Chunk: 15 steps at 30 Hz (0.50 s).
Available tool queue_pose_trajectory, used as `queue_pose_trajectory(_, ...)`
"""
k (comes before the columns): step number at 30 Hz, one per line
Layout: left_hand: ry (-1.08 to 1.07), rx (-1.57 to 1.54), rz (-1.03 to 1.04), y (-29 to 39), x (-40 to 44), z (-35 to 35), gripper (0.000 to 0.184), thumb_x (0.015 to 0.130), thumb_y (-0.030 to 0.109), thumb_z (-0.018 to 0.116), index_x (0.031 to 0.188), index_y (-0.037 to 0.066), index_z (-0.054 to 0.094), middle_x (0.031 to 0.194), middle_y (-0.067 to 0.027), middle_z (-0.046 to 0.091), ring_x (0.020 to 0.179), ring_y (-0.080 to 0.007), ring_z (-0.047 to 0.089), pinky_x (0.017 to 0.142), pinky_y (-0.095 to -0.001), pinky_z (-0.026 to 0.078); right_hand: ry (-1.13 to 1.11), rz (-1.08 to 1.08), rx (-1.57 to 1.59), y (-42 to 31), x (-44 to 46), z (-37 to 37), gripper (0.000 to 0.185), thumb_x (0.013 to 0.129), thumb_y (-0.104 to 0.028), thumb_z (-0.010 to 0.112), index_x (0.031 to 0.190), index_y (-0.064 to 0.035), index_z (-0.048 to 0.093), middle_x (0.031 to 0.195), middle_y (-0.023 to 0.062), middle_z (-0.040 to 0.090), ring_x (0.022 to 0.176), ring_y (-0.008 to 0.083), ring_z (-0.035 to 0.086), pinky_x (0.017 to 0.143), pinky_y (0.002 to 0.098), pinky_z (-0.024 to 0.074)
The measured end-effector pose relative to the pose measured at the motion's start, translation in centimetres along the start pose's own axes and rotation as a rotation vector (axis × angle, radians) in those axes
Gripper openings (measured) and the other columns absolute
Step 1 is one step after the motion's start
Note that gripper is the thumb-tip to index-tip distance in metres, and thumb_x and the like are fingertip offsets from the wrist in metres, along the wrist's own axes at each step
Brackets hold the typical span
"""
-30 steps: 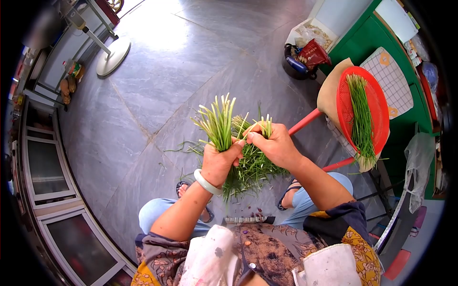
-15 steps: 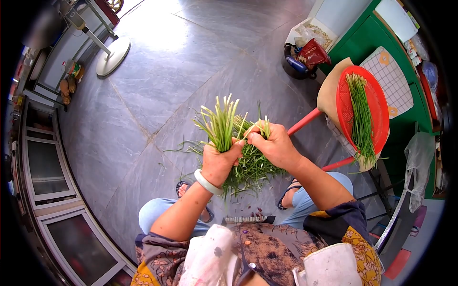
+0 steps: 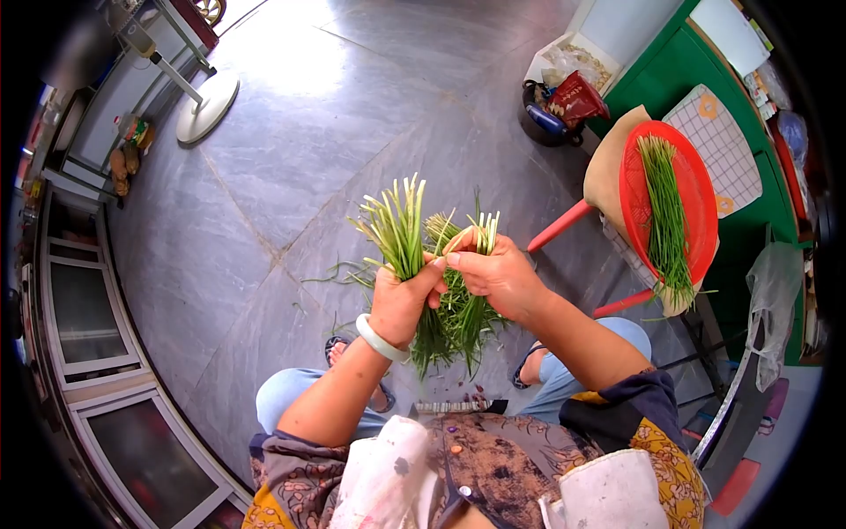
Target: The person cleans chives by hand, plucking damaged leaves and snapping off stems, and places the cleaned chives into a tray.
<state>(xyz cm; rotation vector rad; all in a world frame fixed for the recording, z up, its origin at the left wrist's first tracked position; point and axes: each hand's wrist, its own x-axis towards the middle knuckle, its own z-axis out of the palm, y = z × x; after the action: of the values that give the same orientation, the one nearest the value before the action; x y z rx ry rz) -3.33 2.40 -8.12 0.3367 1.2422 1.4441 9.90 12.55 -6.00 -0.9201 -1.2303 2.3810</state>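
Note:
My left hand is closed round a thick bunch of garlic chives, pale stem ends up and green leaves hanging below. A smaller bunch of chives is in my right hand, its thumb and forefinger pinched beside my left fingertips. The two hands meet at the fingertips. Below and behind them, more chives lie in a loose pile on the floor, partly hidden by the hands and the hanging leaves.
To the right, a red plastic basket holding trimmed-looking chives rests on a red-legged seat. Behind stand a dark pot and a green cabinet. A white fan base is at upper left.
My right hand has tilted, and its chives now stand more upright with their leaves hanging below it. My left hand has shifted slightly left, still gripping its bunch.

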Motion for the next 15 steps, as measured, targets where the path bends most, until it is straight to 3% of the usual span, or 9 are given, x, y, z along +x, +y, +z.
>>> queue_pose_trajectory(10,-0.018,0.022,-0.005,0.2,0.1,0.2,0.005,0.086,0.008,0.065,0.084,0.007,0.06,0.062,-0.0017,0.059,0.05,-0.0087,0.05,0.047,-0.0217,0.038,0.124,-0.044,0.155,-0.2,0.6,-0.4,0.003,0.087,-0.01,0.06,0.086,-0.0079,0.058,0.06,-0.0053,0.045,0.046,0.003,0.034,0.042,0.0205,0.0248)
queue_pose_trajectory(15,0.012,-0.001,-0.018,-0.2,0.1,0.0,0.006,0.086,0.008,0.065,0.084,0.007,0.06,0.063,-0.0024,0.059,0.05,-0.0097,0.05,0.047,-0.0221,0.038,0.245,-0.13,0.211,-1.0,1.3,-1.4,0.003,0.087,-0.008,0.059,0.087,-0.006,0.057,0.072,-0.0009,0.053,0.045,0.0033,0.035,0.041,0.0206,0.0264)
